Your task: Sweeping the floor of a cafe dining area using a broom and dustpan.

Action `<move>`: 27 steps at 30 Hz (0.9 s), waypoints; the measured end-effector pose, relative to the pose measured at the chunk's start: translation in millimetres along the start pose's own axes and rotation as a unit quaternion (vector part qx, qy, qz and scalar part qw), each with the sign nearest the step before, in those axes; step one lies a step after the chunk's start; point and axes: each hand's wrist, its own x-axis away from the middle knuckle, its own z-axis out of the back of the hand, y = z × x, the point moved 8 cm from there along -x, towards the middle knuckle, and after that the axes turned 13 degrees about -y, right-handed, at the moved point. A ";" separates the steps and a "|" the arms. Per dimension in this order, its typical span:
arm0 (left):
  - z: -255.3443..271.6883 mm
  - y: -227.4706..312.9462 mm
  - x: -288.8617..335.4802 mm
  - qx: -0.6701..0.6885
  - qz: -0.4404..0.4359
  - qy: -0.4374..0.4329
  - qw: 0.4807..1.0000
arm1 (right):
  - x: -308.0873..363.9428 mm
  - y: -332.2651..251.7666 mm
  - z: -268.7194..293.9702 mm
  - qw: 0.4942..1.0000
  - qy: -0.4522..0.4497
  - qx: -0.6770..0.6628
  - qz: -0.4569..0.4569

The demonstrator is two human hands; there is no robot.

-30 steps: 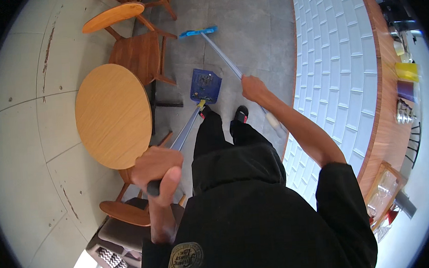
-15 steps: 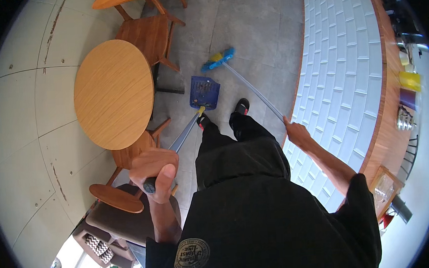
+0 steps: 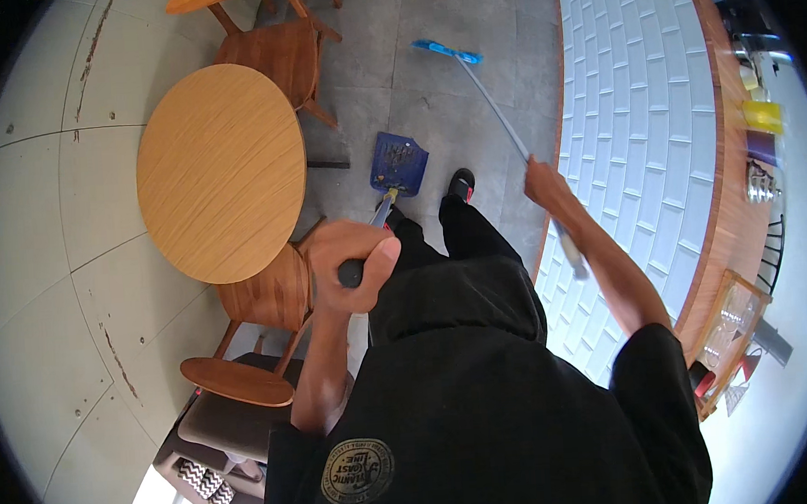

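Left hand (image 3: 349, 260) fisted round the dark grip of a blue perforated dustpan (image 3: 399, 163) resting on grey floor; right hand (image 3: 544, 180) clasps the grey pole of a blue-headed broom (image 3: 447, 52), head on the floor further out

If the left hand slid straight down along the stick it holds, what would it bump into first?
Probably the blue dustpan. The left hand grips the handle, which runs straight to the pan on the grey floor. Nothing else seems to lie between, though depth is hard to judge.

blue dustpan (image 3: 399, 163) on floor | blue-headed broom (image 3: 447, 50) tilted, head down
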 end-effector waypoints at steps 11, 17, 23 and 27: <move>4.2 -2.7 0.6 0.004 -0.039 -0.028 0.999 | 137.0 -108.7 -52.5 0.985 -0.153 -0.059 0.057; 8.0 -2.7 1.1 -0.006 -0.054 -0.035 0.998 | 198.2 -86.0 -12.4 0.975 -0.193 -0.106 -0.020; 5.2 -4.0 3.9 -0.004 -0.054 -0.033 0.998 | 151.5 -88.7 -9.9 0.987 -0.118 -0.111 0.011; 1.1 -5.1 4.9 0.003 -0.040 -0.065 0.997 | 120.3 -111.0 -52.6 0.992 -0.088 -0.083 0.023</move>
